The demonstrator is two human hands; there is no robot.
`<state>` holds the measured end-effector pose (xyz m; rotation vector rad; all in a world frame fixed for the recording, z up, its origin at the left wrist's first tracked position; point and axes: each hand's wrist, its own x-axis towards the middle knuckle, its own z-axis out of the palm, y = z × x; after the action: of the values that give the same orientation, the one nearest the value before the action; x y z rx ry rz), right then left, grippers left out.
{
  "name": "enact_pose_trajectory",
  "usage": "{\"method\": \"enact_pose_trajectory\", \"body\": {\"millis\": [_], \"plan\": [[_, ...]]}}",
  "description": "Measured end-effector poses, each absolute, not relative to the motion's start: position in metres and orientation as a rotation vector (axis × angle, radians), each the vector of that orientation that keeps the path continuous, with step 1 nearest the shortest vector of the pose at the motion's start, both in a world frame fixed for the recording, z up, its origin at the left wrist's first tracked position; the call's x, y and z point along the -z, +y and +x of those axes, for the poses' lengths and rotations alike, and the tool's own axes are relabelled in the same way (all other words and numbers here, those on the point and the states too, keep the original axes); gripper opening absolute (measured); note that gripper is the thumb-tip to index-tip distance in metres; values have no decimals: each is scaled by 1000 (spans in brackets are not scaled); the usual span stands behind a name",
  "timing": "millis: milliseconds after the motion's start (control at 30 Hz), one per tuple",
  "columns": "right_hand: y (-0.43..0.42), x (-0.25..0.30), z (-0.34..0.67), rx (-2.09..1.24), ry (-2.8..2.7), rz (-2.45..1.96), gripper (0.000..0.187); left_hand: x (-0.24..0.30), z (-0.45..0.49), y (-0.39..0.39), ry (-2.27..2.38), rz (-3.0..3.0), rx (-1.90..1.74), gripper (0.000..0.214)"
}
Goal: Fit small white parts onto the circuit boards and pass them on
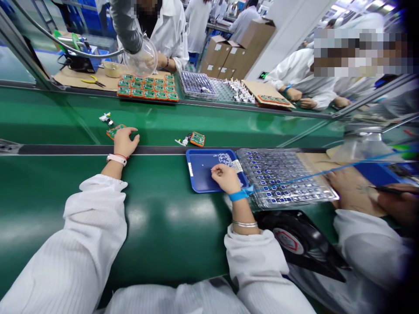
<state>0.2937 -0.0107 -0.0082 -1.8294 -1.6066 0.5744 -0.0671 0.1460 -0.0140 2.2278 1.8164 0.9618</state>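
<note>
My left hand (125,140) is over the green belt, thumb and forefinger apart with nothing visible between them. Beside and partly behind it lies a green circuit board (112,132) with an orange edge, wired to a small white connector part (105,117). My right hand (225,176) is over a blue tray (199,186), its fingertips pinched together; whatever they hold is too small to make out. Tiny white pieces (224,158) are scattered in the tray's far right part. A second orange-edged circuit board (197,139) with a white part lies on the belt beyond the tray.
Right of the tray is a clear plastic tray (284,179) of small blue-and-white parts. A black reel-like device (297,240) stands beside my right forearm, near a co-worker's sleeve (366,244). Across the belt are boards in rows (147,88), yellow-handled pliers (93,81) and other workers.
</note>
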Motion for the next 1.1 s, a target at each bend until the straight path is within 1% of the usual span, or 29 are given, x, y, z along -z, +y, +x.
{"method": "enact_pose_trajectory", "body": {"millis": [100, 267, 400, 533, 667, 800, 933, 1000, 1100], "plan": [[-2, 15, 282, -527, -1715, -1764, 10, 14, -58, 142, 1748, 2278, -939, 34], [-1, 21, 290, -431, -1759, -1663, 15, 11, -36, 133, 1653, 2345, -981, 47], [-5, 22, 300, -382, -1734, -1633, 13, 9, -4, 128, 1560, 2407, -866, 40], [-7, 20, 301, -352, -1827, -1613, 9, 5, 43, 126, 1498, 2474, -707, 34], [-9, 21, 301, -275, -1922, -1558, 12, 0, 85, 126, 1554, 2526, -619, 39], [-11, 22, 306, -183, -1974, -1578, 18, -2, 107, 131, 1702, 2515, -568, 51], [-13, 22, 307, -161, -1968, -1590, 19, -3, 113, 133, 1792, 2513, -521, 63], [-15, 21, 305, -174, -1972, -1573, 20, -4, 114, 131, 1828, 2518, -504, 62], [-16, 20, 305, -182, -1981, -1585, 22, -5, 113, 129, 1878, 2511, -458, 52]]}}
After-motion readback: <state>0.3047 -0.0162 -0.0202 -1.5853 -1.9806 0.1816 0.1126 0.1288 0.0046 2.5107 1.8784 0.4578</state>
